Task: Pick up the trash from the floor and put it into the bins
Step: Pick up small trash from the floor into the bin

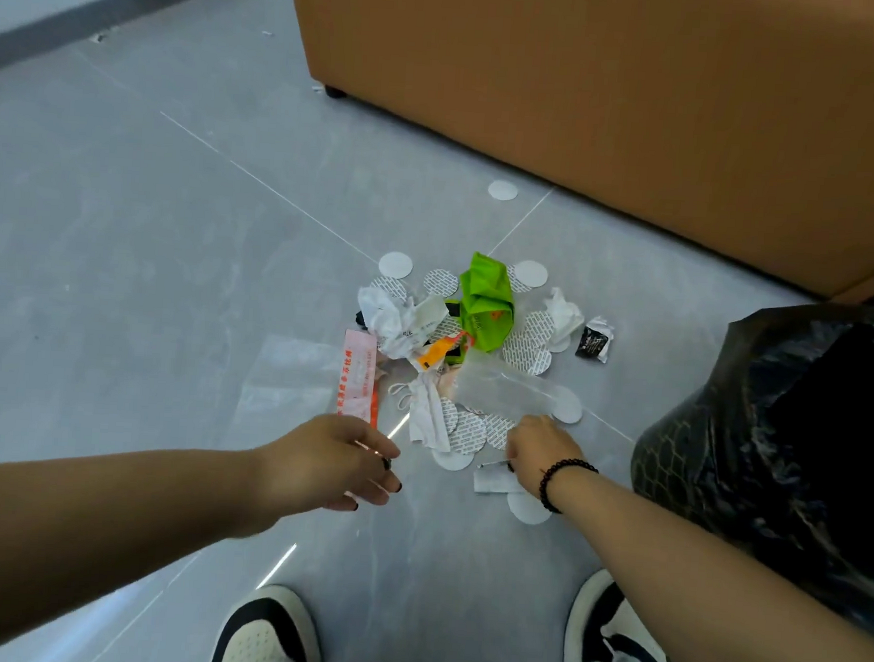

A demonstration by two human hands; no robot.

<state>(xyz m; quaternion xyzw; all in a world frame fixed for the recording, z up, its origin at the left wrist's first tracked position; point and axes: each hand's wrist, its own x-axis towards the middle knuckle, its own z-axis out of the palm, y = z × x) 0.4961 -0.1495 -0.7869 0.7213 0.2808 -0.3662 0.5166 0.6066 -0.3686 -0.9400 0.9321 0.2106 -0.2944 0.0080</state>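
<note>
while left hand (332,460) hovers loose-fingered, right hand (538,447) reaches clear film (502,393) — grasp unclear; thin white discs (467,432) may slip, miss black-bagged bin (777,428).

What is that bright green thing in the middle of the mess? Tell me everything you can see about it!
The green wrapper looks like a crumpled bag of thin, shiny plastic, lime green with a small orange mark near its lower end. It is scrunched and folded, not flat, and lies on the grey floor at the far side of the trash pile. Round white discs peek out from under and beside it, and crumpled white paper lies to its left. Neither hand touches it.
</note>
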